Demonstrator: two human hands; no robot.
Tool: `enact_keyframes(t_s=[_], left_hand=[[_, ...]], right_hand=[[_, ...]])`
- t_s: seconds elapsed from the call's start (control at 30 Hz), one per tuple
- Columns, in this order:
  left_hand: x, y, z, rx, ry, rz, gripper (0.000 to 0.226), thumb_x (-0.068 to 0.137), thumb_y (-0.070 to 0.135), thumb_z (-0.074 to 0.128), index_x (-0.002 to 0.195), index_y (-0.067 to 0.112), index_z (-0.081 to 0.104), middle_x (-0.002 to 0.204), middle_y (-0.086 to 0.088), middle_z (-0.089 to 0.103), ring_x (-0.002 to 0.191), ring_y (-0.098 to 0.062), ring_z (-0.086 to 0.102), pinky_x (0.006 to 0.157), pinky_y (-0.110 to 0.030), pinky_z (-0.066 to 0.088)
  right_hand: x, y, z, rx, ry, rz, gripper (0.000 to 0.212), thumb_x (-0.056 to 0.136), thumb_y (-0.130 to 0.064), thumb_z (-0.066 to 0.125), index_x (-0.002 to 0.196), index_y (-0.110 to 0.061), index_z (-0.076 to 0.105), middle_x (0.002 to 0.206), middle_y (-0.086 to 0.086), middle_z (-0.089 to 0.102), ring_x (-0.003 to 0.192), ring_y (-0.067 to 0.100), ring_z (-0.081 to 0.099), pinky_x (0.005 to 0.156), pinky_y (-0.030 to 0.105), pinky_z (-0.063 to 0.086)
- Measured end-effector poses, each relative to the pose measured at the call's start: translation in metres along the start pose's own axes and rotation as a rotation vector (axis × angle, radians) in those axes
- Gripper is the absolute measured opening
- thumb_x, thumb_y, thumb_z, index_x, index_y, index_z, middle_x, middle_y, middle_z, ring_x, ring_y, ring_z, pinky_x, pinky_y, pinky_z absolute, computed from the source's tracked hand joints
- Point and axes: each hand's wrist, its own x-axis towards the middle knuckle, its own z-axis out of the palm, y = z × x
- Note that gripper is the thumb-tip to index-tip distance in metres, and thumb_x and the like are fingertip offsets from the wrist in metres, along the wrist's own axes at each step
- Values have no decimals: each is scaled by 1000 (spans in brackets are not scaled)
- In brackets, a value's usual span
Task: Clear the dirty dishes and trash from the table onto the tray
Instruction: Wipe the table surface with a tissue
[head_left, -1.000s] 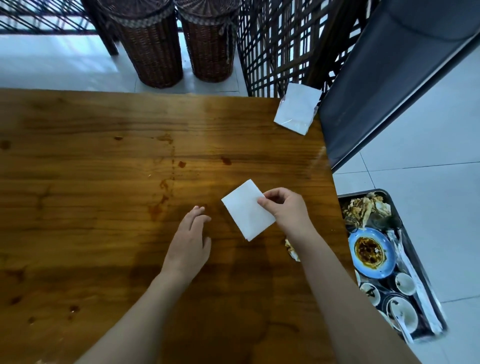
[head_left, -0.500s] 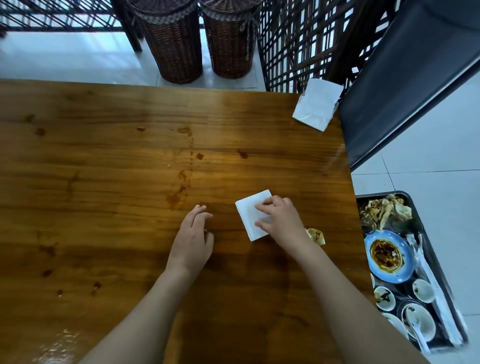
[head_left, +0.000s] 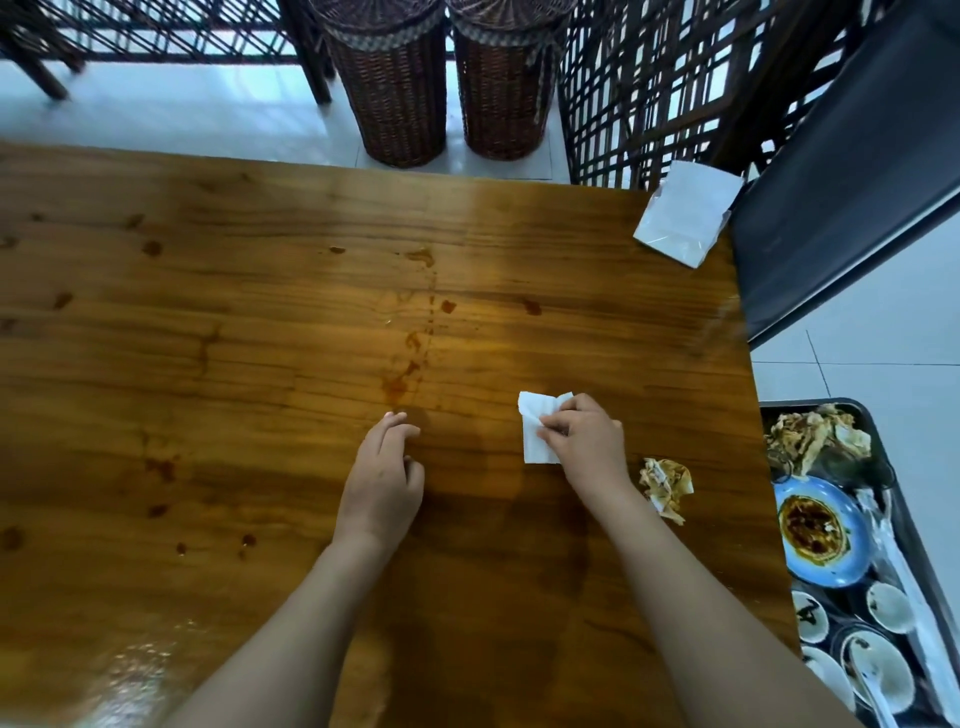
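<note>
The right hand (head_left: 584, 439) pinches a white napkin (head_left: 535, 434) against the stained table (head_left: 260, 338), apparently wiping; the left hand (head_left: 382, 480) rests relaxed. Next, likely sweeping toward the soiled tissue (head_left: 665, 483).

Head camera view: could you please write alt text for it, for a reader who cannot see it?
A person's right hand pinches a white napkin against a stained wooden table while the left hand rests nearby. A crumpled soiled tissue lies just right of the right hand, and a tray of dirty dishes sits beyond the table's right edge.
</note>
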Motion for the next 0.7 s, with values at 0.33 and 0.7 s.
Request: enact_keyframes(t_s=[0.33, 0.7], left_hand=[[39, -41, -47, 11, 17, -60, 36, 97, 9, 45, 133, 11, 50, 150, -2, 38, 144, -15, 24, 114, -32, 26], [110, -79, -82, 103, -23, 68, 39, 97, 11, 48, 137, 12, 48, 152, -1, 35, 145, -14, 23, 115, -32, 26]], right_hand=[[1, -84, 49, 368, 52, 223, 27, 91, -30, 63, 111, -13, 72, 113, -1, 60, 106, 16, 54, 97, 46, 44], [29, -157, 95, 257, 144, 156, 23, 97, -21, 55, 116, -17, 66, 110, -1, 61, 92, 8, 53, 67, 13, 42]])
